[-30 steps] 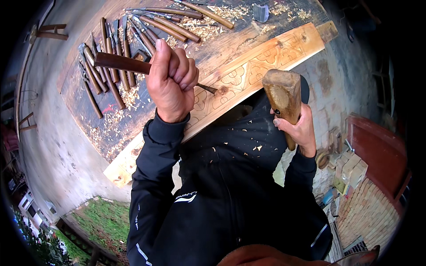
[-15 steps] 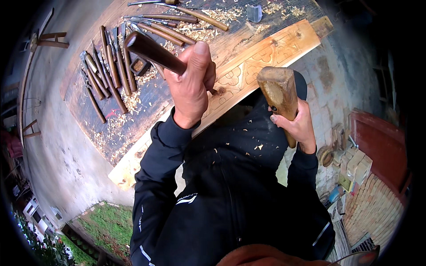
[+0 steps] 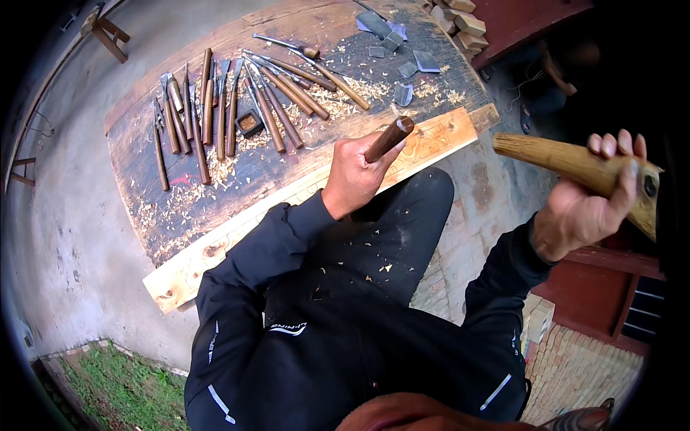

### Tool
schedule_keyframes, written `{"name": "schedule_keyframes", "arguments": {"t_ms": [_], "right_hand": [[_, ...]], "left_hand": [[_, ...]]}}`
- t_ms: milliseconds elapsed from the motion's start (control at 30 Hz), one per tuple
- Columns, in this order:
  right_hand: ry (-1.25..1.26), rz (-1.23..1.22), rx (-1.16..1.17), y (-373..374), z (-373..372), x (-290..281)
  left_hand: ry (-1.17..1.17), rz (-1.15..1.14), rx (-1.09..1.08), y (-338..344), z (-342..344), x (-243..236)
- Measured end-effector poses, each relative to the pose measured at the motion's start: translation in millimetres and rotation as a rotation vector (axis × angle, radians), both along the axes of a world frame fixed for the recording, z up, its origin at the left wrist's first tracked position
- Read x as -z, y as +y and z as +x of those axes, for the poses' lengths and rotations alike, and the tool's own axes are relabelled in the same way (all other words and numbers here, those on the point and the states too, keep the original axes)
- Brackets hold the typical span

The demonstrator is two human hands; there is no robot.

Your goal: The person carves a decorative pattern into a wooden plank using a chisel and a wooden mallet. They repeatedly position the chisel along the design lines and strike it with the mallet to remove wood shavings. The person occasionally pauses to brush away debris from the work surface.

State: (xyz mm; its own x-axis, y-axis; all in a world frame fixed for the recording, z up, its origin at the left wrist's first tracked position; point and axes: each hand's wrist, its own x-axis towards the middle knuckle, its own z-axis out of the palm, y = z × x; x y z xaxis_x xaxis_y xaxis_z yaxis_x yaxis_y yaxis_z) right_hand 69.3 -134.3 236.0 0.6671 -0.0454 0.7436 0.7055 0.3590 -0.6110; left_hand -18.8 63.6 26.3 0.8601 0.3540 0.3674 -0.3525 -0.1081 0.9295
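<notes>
Mallet [image 3: 564,159] swung outward, right hand [image 3: 586,208] gripping it.

Dark-brown cylindrical wooden tool handle [image 3: 389,140] smooth, glossy; yellow-brown tapered wooden mallet [image 3: 557,156] smooth, slight sheen; pale long wooden board [image 3: 438,136] smooth; dark, worn wooden tabletop [image 3: 133,147] rough, matt.

Left hand [image 3: 359,172] is hiding the lower part of the brown-handled tool [image 3: 390,138], working end included, plus the patch of board [image 3: 449,131] behind the fist; left sleeve [image 3: 262,241] is masking another stretch of board; right hand [image 3: 583,212] is covering part of the wooden mallet [image 3: 543,152], whose head is running into the black rim. Person [image 3: 557,79] at upper right is fading into shadow; carved lines are showing too small to trace.
</notes>
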Motion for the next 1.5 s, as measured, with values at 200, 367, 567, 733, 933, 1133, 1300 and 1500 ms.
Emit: {"name": "schedule_keyframes", "arguments": {"t_ms": [200, 367, 567, 733, 933, 1133, 1300, 1500], "right_hand": [[-0.497, -1.258, 0.433, 45, 5, 19], [-0.12, -0.42, 0.175, 45, -15, 25], [-0.462, -1.1, 0.595, 40, -7, 49], [0.708, -0.65, -0.207, -19, -30, 138], [0.983, -0.422, -0.236, -64, -52, 233], [0.974, -0.434, -0.258, -60, -52, 234], [0.945, -0.457, -0.237, -60, -54, 236], [1.004, -0.477, -0.214, -60, -55, 229]], "left_hand": [[0.016, -0.021, -0.008, 5, -3, 4], [-0.104, -0.03, 0.006, -2, 6, 11], [0.006, -0.044, 0.003, 3, -1, 11], [-0.017, -0.428, -0.037, 27, -5, 16], [-0.367, -0.521, -0.359, 162, -8, -25], [-0.229, -0.475, -0.501, 195, 6, 3], [-0.2, -0.392, -0.509, 200, 22, 24], [-0.177, -0.349, -0.522, 185, 22, 30]]}}
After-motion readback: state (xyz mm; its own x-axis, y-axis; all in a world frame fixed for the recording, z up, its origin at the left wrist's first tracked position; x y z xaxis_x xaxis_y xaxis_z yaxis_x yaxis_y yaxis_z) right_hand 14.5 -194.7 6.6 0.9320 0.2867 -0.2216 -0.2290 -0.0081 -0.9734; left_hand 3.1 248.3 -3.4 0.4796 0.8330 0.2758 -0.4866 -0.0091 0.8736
